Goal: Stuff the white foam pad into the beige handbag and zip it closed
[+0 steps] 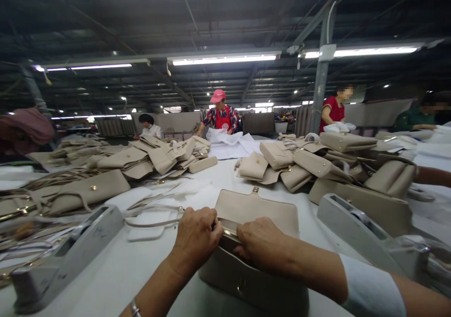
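A beige handbag (253,279) lies on the white table (116,274) right in front of me, its flap (260,211) thrown open away from me. My left hand (195,239) is closed on the bag's open top edge at the left. My right hand (262,244) grips the same edge just to the right, fingers curled into the opening. A thin beige strap (151,224) trails from the bag to the left.
Grey tape dispensers stand at the left (66,258) and right (366,235). Piles of beige bags fill the left (155,159) and right (317,164). White sheets (230,145) lie far back. Several people work at the far side.
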The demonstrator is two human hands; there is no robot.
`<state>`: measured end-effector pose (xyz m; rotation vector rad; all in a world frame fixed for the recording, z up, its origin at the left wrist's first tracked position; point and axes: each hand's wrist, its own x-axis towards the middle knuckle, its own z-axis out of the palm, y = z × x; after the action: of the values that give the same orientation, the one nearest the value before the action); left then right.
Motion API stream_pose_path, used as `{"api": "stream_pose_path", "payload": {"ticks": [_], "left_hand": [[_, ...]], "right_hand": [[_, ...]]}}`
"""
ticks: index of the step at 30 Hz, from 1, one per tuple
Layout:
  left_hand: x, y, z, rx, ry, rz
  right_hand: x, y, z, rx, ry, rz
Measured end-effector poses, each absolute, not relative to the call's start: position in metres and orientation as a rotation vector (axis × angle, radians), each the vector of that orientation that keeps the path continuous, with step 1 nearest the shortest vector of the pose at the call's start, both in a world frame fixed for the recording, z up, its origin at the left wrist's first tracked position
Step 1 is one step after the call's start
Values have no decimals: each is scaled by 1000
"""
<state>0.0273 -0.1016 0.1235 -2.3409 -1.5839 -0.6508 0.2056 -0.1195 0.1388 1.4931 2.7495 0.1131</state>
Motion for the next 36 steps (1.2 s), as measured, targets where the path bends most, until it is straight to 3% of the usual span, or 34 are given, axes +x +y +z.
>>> {"api": "stream_pose_path", "payload": {"ticks": [6,12,19,24,31,36], "left_hand": [[21,-115,129,-2330,-1794,-684],[13,-113,127,-2503,-1679,-820],[-13,-103,106,-2902,-1780,-1477],[-36,-99,93,-2695,-1823,-1950],[-38,-126,93,-3016,-1567,-1667],[-35,-137,106,-3156,-1678,-1404]], "right_hand": [[213,-126,140,1291,2874,118],[219,-136,141,1217,2910,76],[229,-136,136,1178,2962,-45],[232,-145,130,1089,3035,-84],[227,-148,132,1156,3020,-210],[224,-151,133,1178,2995,-206]]}}
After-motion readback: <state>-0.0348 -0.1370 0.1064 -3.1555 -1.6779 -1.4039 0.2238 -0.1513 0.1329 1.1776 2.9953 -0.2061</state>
